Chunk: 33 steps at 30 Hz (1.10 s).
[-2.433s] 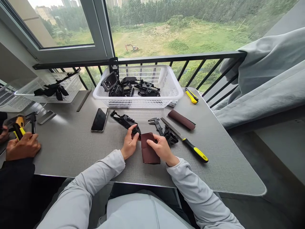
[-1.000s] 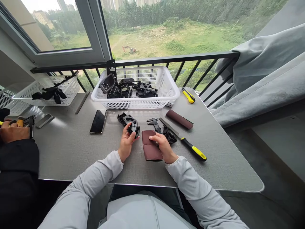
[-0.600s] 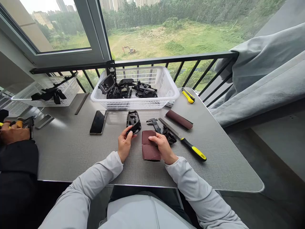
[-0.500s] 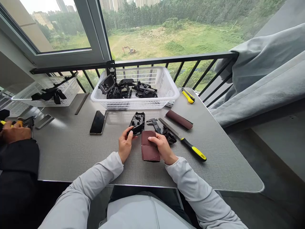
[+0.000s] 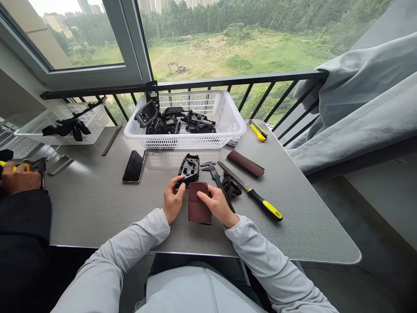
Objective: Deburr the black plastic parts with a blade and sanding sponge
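Between thumb and fingers, my left hand [image 5: 173, 201] grips the near end of a black plastic housing part [image 5: 190, 168], its ribbed inner side facing up. My right hand [image 5: 220, 204] pinches a folded sheet of dark red sandpaper [image 5: 199, 208], thumb on top. The sandpaper's upper edge overlaps the near right corner of the housing in view; whether they touch I cannot tell. Just right of my right hand lie a black caliper [image 5: 213, 171], a crumpled black item [image 5: 231, 186] and a flat file [image 5: 265, 204] with a black and yellow handle.
Behind the housing stands a white plastic basket [image 5: 185, 141] of black parts. A phone [image 5: 134, 167] lies to the left, a curled sandpaper sheet [image 5: 245, 163] and a yellow utility knife [image 5: 258, 131] to the right. At far left, a co-worker's hand [image 5: 22, 180] holds a tool.
My right hand and the sandpaper have shifted left and slightly toward me, baring more of the caliper. The housing has turned a little and moved slightly right in my left hand.
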Available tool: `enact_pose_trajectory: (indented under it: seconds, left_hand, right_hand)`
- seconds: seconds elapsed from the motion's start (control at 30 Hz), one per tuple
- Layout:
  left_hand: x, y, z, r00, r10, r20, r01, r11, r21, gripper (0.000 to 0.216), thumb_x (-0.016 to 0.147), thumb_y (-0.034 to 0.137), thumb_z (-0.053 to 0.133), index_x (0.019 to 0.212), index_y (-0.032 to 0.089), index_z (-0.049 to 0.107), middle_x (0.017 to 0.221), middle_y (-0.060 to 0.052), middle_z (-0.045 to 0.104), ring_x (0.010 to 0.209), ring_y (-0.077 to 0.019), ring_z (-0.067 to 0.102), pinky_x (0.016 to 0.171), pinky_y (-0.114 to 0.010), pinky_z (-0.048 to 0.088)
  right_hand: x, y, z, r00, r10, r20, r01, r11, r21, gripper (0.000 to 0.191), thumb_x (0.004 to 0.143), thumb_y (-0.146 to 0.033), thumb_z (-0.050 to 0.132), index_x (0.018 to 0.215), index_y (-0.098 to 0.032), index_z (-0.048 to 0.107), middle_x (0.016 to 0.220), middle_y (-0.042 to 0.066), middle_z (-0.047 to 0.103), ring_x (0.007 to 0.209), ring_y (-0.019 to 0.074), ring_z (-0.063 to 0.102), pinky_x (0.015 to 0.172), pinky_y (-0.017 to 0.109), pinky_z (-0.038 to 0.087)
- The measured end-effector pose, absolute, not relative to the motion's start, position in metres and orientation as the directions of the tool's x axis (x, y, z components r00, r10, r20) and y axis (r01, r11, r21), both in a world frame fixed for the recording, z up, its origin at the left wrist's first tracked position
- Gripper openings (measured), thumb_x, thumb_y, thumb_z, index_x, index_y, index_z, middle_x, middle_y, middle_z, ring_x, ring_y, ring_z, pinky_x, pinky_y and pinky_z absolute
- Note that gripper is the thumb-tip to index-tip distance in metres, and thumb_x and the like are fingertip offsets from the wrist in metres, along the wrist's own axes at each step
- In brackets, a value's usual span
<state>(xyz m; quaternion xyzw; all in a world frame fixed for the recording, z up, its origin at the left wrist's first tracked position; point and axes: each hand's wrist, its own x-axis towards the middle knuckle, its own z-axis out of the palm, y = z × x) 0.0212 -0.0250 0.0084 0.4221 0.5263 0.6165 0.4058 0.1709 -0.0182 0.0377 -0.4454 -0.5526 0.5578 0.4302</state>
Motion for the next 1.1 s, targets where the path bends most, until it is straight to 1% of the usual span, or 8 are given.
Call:
enact_pose_trajectory:
  seconds: [0.3,0.4,0.57,0.73,0.83,0.93,1.03,1.1]
  left_hand:
    - [0.021,-0.028,0.004,-0.286,0.941,0.180,0.038,-0.177,0.984,0.035,0.082,0.047,0.064,0.101,0.019,0.068,0.084,-0.003,0.067,0.068,-0.0133,0.062,0.062,-0.026,0.056]
    - [0.022,-0.029,0.005,-0.279,0.940,0.195,0.061,-0.185,0.981,0.033,0.082,0.047,0.064,0.099,0.019,0.069,0.081,-0.002,0.067,0.066,-0.0127,0.062,0.062,-0.025,0.055]
    - [0.023,-0.028,0.007,-0.312,0.925,0.218,0.071,-0.207,0.976,0.033,0.082,0.049,0.063,0.096,0.019,0.069,0.079,-0.002,0.066,0.067,-0.0128,0.062,0.062,-0.024,0.054]
    - [0.024,-0.028,0.008,-0.320,0.927,0.194,0.028,-0.195,0.980,0.034,0.081,0.049,0.065,0.098,0.020,0.066,0.082,-0.002,0.067,0.065,-0.0123,0.063,0.062,-0.025,0.055]
    - [0.025,-0.027,0.008,-0.327,0.929,0.172,0.005,-0.180,0.984,0.033,0.080,0.048,0.066,0.098,0.021,0.063,0.083,-0.001,0.066,0.066,-0.0125,0.063,0.063,-0.026,0.055]
    - [0.025,-0.024,0.009,-0.387,0.912,0.135,-0.052,-0.168,0.984,0.039,0.074,0.044,0.072,0.102,0.023,0.053,0.085,0.001,0.063,0.070,-0.0132,0.065,0.068,-0.029,0.056]
    - [0.023,-0.020,0.010,-0.463,0.883,0.079,-0.119,-0.150,0.981,0.051,0.068,0.042,0.078,0.102,0.025,0.044,0.086,0.002,0.060,0.069,-0.0122,0.064,0.065,-0.028,0.056]
    - [0.022,-0.018,0.012,-0.492,0.869,0.055,-0.135,-0.138,0.981,0.053,0.068,0.043,0.077,0.102,0.026,0.041,0.088,0.002,0.059,0.069,-0.0120,0.064,0.062,-0.027,0.056]
  right_hand:
    - [0.174,-0.018,0.037,-0.227,0.972,0.060,0.058,0.075,-0.996,0.020,0.075,-0.035,0.059,0.077,-0.017,0.069,0.074,0.003,0.071,0.067,0.0187,0.060,0.063,0.030,0.048]
    - [0.174,-0.018,0.037,-0.230,0.971,0.066,0.068,0.084,-0.994,0.020,0.074,-0.035,0.059,0.076,-0.017,0.069,0.071,0.003,0.070,0.064,0.0182,0.059,0.060,0.029,0.048]
    - [0.174,-0.017,0.035,-0.215,0.975,0.060,0.079,0.079,-0.994,0.018,0.075,-0.031,0.058,0.075,-0.017,0.069,0.069,0.003,0.069,0.063,0.0177,0.059,0.060,0.029,0.048]
    - [0.172,-0.019,0.035,-0.240,0.970,0.044,0.055,0.059,-0.997,0.022,0.073,-0.035,0.060,0.078,-0.017,0.072,0.072,0.003,0.071,0.064,0.0183,0.060,0.059,0.028,0.049]
    - [0.171,-0.018,0.035,-0.224,0.974,0.024,0.042,0.035,-0.999,0.020,0.071,-0.033,0.062,0.076,-0.017,0.072,0.071,0.003,0.071,0.063,0.0182,0.060,0.058,0.028,0.048]
    - [0.174,-0.014,0.032,-0.168,0.986,0.004,0.016,0.006,-1.000,0.021,0.072,-0.034,0.061,0.076,-0.016,0.071,0.073,0.004,0.071,0.066,0.0187,0.060,0.062,0.029,0.049]
    - [0.177,-0.011,0.028,-0.127,0.992,-0.019,-0.013,-0.021,-1.000,0.023,0.072,-0.037,0.060,0.074,-0.015,0.069,0.071,0.004,0.070,0.063,0.0177,0.059,0.059,0.028,0.047]
    - [0.177,-0.009,0.026,-0.115,0.993,-0.031,-0.025,-0.035,-0.999,0.024,0.073,-0.038,0.060,0.071,-0.016,0.067,0.068,0.004,0.069,0.061,0.0169,0.057,0.057,0.028,0.046]
